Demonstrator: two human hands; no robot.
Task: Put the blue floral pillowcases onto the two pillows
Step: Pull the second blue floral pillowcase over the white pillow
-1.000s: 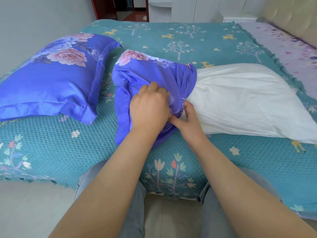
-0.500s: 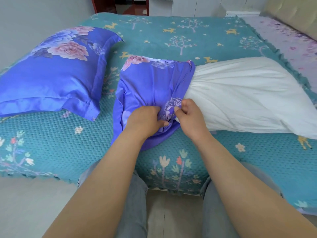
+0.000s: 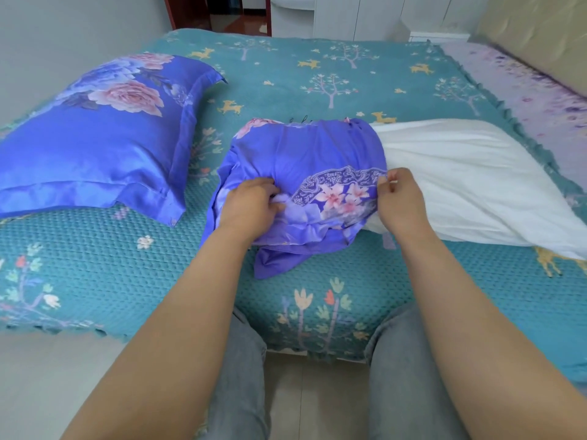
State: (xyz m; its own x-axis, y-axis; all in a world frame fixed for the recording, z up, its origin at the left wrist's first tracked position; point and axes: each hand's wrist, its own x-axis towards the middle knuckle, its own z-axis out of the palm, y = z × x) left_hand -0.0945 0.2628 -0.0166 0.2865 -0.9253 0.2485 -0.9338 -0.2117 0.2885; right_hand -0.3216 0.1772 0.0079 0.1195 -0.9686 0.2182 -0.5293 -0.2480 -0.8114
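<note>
A white pillow [image 3: 470,182] lies across the bed with its left end inside a bunched blue floral pillowcase [image 3: 305,154]. My left hand [image 3: 251,208] grips a fold of the case near its lower left. My right hand [image 3: 400,198] pinches the case's open edge where it meets the white pillow. Between the hands a patterned band with pink flowers is stretched flat. A second pillow [image 3: 104,144], fully inside its blue floral case, lies at the left of the bed.
The bed carries a teal quilted cover [image 3: 317,77] with trees and deer. A lilac sheet [image 3: 524,90] and a beige headboard are at the right. My knees in grey trousers touch the bed's front edge above a tiled floor.
My hands have moved apart, the right one drawing the case's edge rightward over the pillow. The flowered band of the case has unfolded between them.
</note>
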